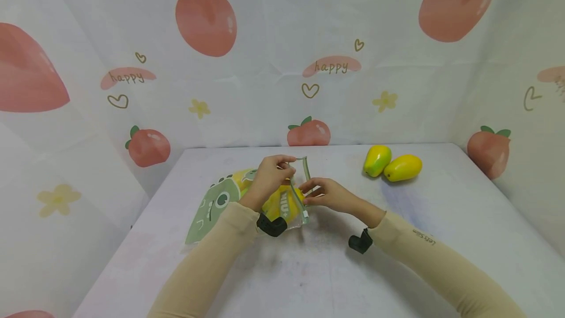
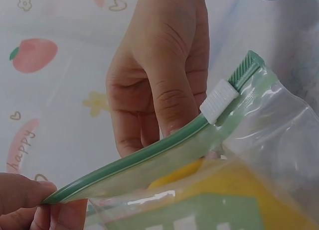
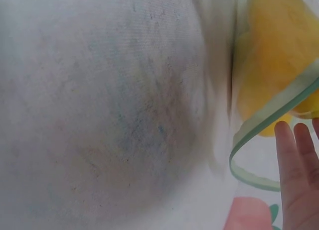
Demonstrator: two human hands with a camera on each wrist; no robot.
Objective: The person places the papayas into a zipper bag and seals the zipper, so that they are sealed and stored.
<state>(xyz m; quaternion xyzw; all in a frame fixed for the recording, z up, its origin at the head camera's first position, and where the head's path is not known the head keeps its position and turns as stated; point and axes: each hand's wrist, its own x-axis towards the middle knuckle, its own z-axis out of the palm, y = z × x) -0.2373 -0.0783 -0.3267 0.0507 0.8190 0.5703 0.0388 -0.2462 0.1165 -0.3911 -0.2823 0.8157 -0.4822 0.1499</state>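
A clear zip bag (image 1: 214, 210) printed with a green cartoon creature lies on the table, its green-edged mouth gaping to the right. Yellow fruit (image 3: 279, 46) shows through the plastic. With thumb and fingers my left hand (image 1: 270, 176) pinches the far part of the bag's rim. My right hand (image 1: 328, 194) is at the mouth, fingers stretched toward the yellow fruit inside; the thumb tip goes behind the green zip strip (image 2: 144, 158). A white slider (image 2: 219, 100) sits near one end of that strip. Some right fingertips are hidden by the bag.
Two mango-like fruits, a yellow-green one (image 1: 377, 160) and a yellow one (image 1: 403, 168), lie together at the back right of the table (image 1: 309, 274). Behind and beside the table hangs a white cloth (image 1: 265, 87) with a fruit print.
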